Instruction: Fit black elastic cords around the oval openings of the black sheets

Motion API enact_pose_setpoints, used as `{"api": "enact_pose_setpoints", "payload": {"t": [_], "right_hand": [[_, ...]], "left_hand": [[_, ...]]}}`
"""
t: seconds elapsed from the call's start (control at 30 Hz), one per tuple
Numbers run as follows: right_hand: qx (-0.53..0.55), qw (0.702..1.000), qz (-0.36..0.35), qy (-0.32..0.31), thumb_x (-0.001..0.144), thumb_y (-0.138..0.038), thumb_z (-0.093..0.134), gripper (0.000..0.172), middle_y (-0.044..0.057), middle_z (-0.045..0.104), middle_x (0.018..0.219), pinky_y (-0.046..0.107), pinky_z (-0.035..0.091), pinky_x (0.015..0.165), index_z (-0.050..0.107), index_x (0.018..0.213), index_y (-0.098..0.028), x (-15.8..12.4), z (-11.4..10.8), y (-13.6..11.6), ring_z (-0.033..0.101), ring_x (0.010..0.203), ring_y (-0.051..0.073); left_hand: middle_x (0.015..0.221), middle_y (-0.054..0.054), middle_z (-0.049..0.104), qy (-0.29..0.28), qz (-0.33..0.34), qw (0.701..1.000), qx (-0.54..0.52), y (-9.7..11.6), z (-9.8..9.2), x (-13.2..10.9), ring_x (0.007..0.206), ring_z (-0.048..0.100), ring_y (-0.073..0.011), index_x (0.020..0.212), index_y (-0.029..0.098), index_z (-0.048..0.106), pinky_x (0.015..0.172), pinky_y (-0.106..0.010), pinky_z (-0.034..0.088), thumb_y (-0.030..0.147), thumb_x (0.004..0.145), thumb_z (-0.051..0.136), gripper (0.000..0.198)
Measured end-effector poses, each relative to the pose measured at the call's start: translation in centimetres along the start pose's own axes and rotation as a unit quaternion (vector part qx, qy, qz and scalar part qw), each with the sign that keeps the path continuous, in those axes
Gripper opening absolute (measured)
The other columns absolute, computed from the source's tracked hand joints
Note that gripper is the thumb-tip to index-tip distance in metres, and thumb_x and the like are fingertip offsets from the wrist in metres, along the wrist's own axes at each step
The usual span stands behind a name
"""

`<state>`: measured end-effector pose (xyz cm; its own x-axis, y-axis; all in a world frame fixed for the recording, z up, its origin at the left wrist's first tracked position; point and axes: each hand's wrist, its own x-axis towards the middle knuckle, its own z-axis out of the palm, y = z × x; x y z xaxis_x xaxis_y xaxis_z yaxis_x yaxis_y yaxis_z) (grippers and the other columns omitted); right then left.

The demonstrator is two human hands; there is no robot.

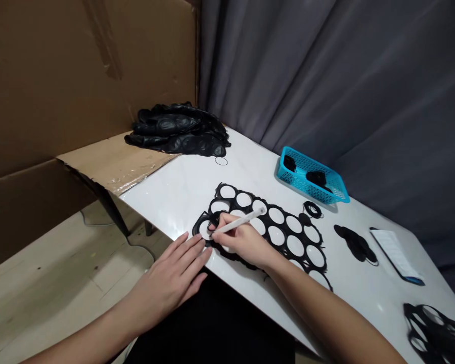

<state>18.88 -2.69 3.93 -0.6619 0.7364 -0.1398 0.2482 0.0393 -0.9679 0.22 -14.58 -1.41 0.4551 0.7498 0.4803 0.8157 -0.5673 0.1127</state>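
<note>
A black sheet (pixel 284 226) with rows of round holes lies on the white table, the tabletop showing through them. My right hand (pixel 246 240) grips a slim white pen-shaped tool (pixel 246 218), its tip down at a round hole in the sheet's near left corner. Whether the tip is a blade or a point, I cannot tell. A loose dark piece (pixel 213 221) shows beside my right fingertips. My left hand (pixel 180 268) lies flat with fingers stretched out at the table's front edge, its fingertips on the sheet's corner.
A pile of black sheets (pixel 178 129) sits at the back left, partly on cardboard (pixel 117 159). Toward the curtain stands a blue basket (pixel 311 174) holding dark pieces. Black rings (pixel 312 209), a black scrap (pixel 355 243), a notepad (pixel 396 253) and another holed sheet (pixel 436 328) lie rightward.
</note>
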Motion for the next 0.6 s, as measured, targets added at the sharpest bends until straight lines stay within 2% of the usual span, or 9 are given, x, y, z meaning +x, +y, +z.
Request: {"api": "enact_pose_setpoints", "payload": {"t": [0.1,0.2,0.43,0.6], "right_hand": [[-0.089,0.995,-0.041,0.009,0.085,-0.021,0.061,0.021,-0.001,0.061,0.083,0.028,0.043,0.079,0.049,0.068,-0.021,-0.4,0.4,0.2,0.061,0.093,0.018],[-0.107,0.993,-0.052,0.018,0.085,-0.019,0.061,0.019,0.0,0.063,0.089,0.028,0.043,0.079,0.051,0.069,-0.021,-0.5,0.7,0.4,0.061,0.092,0.017],[-0.133,0.99,-0.053,0.019,0.085,-0.018,0.062,0.02,0.0,0.062,0.087,0.029,0.042,0.078,0.05,0.07,-0.022,-0.3,0.8,0.0,0.058,0.086,0.017],[-0.167,0.982,-0.083,0.02,0.087,-0.017,0.06,0.019,0.001,0.059,0.089,0.029,0.043,0.074,0.05,0.071,-0.022,-0.7,1.4,0.3,0.057,0.081,0.016]], "left_hand": [[0.134,-0.016,0.063,0.018,-0.005,1.0,-0.001,0.3,-0.1,-0.1,0.129,0.056,-0.0298,0.131,0.012,0.058,0.113,-0.052,0.04,0.021,0.101,0.052,0.033],[0.134,-0.017,0.063,0.025,-0.004,1.0,-0.005,0.5,-0.2,-0.1,0.129,0.056,-0.0313,0.13,0.011,0.059,0.112,-0.052,0.04,0.02,0.099,0.054,0.032],[0.129,-0.015,0.065,0.036,-0.014,0.999,-0.017,0.6,-0.1,-0.2,0.128,0.057,-0.031,0.126,0.013,0.062,0.111,-0.052,0.042,0.019,0.097,0.054,0.03],[0.129,-0.016,0.065,0.035,-0.015,0.999,-0.009,0.7,-0.1,-0.3,0.128,0.057,-0.0322,0.125,0.013,0.062,0.11,-0.052,0.043,0.019,0.098,0.053,0.03]]}}
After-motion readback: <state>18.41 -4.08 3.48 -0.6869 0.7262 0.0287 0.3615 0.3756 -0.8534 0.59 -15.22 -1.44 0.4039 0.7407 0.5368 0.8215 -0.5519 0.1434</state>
